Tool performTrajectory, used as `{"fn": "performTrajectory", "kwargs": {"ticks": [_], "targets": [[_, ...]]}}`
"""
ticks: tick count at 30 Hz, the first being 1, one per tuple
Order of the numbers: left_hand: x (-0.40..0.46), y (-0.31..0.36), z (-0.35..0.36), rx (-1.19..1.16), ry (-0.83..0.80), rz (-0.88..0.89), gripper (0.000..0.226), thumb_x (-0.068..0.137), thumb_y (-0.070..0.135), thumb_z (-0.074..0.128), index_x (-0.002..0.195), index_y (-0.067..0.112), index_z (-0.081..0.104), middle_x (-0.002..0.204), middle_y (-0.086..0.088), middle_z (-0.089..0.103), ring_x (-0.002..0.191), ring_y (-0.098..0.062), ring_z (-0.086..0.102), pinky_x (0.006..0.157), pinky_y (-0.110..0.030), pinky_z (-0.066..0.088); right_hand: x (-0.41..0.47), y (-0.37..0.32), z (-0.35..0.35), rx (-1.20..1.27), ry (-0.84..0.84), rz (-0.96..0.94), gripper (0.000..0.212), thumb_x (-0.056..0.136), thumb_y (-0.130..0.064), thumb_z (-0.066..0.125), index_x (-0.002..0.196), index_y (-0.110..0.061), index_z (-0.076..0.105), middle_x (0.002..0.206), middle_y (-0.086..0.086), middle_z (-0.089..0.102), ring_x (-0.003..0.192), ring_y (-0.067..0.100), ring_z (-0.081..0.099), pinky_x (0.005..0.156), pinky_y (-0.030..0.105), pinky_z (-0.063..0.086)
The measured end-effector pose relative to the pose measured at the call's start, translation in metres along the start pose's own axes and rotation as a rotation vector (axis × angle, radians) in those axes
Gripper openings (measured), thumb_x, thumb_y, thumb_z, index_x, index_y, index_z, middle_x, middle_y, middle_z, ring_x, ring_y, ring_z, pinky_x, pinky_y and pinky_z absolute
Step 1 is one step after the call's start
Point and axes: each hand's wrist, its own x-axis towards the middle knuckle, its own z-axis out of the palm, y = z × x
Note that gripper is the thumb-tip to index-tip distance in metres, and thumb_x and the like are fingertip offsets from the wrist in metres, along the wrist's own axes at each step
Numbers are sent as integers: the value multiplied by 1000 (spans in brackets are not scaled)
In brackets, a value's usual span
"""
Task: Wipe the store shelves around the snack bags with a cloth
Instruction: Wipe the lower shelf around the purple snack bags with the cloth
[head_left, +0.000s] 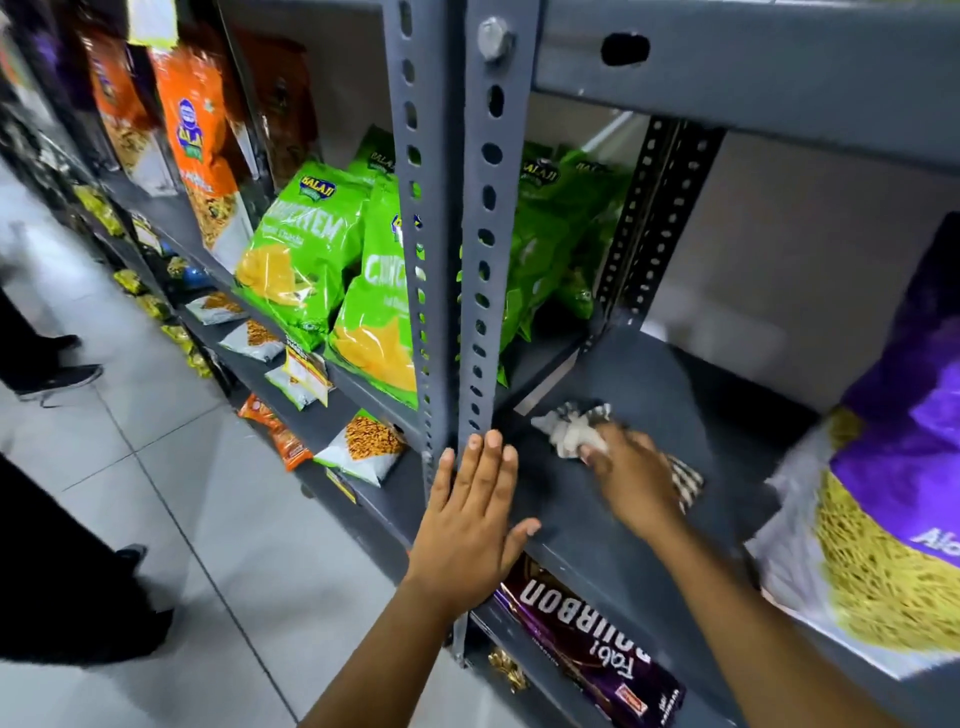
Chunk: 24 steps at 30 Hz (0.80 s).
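While the grey shelf (613, 525) is filling most of the view, its perforated upright (480, 249) is dividing the bay of green bags (306, 260) from the bare bay on the right. A large purple bag (893, 467) is leaning at that bay's right side, touching the shelf board. Orange bags (200, 150) are standing further left, and a Bourbon pack (582, 629) is lying on the level below (its label reading upside down). The left hand (470, 519) is lying flat, fingers spread, against the foot of the upright and the shelf's front edge, gripping nothing. The right hand (631, 475) is closing around a pale checked cloth (574, 431), pressing it onto the bare board, near the upright and well apart from the purple bag.
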Motion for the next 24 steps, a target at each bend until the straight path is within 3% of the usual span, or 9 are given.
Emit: {"fn": "performTrajectory", "kwargs": {"ticks": [3, 5, 9, 14, 17, 20, 22, 24], "targets": [[18, -11, -18, -35, 130, -49, 68, 94, 52, 17, 141, 9, -6, 152, -3, -22, 141, -20, -8, 114, -44, -5, 14, 6, -16, 223, 210, 174, 27, 88, -25, 52, 111, -10, 53, 103, 34, 59, 91, 46, 57, 79, 50, 49], [48, -20, -26, -101, 197, -126, 72, 92, 55, 18, 140, 11, -13, 150, 0, -29, 140, -19, -13, 113, -44, -8, 36, 22, -30, 206, 323, 331, 33, 90, -22, 51, 114, 0, 50, 111, 38, 54, 101, 50, 53, 86, 51, 45], [81, -24, -16, -187, 311, -174, 81, 90, 52, 31, 139, 9, -17, 149, -1, -31, 140, -22, -15, 113, -48, 3, 71, 57, -30, 93, 94, 309, 55, 88, -35, 43, 128, 2, 40, 131, 33, 47, 118, 46, 46, 103, 51, 38], [82, -27, -3, -209, 415, -135, 80, 90, 50, 35, 140, 9, -13, 151, -2, -25, 141, -23, -10, 113, -48, 8, 86, 32, -19, -29, 9, 217, 61, 73, -54, 51, 120, -15, 48, 125, 22, 58, 112, 38, 55, 97, 45, 46], [85, -30, -2, -196, 423, -128, 80, 90, 51, 33, 140, 10, -14, 151, -2, -26, 140, -22, -12, 114, -45, 3, 70, 0, -10, -59, -64, 34, 49, 83, -33, 59, 125, -12, 46, 131, 22, 53, 119, 37, 50, 100, 41, 39], [84, -29, -2, -186, 414, -137, 81, 90, 53, 32, 140, 10, -14, 151, -2, -27, 140, -21, -13, 115, -42, 0, 36, -12, -2, -11, -138, -97, 43, 85, -29, 58, 125, -16, 48, 129, 16, 57, 117, 33, 54, 100, 40, 43], [83, -29, -2, -195, 406, -149, 81, 89, 55, 32, 140, 11, -14, 151, -2, -26, 140, -21, -13, 115, -41, -1, 15, -18, -7, 76, -142, -118, 32, 88, -30, 53, 119, -22, 50, 120, 2, 62, 109, 21, 59, 92, 22, 48], [82, -28, -3, -198, 397, -148, 82, 89, 55, 32, 140, 11, -14, 151, -2, -26, 140, -22, -13, 116, -41, -2, 6, -17, -19, 176, -145, -137, 19, 93, -16, 47, 112, -20, 50, 106, -6, 59, 97, 5, 60, 76, -2, 42]]}}
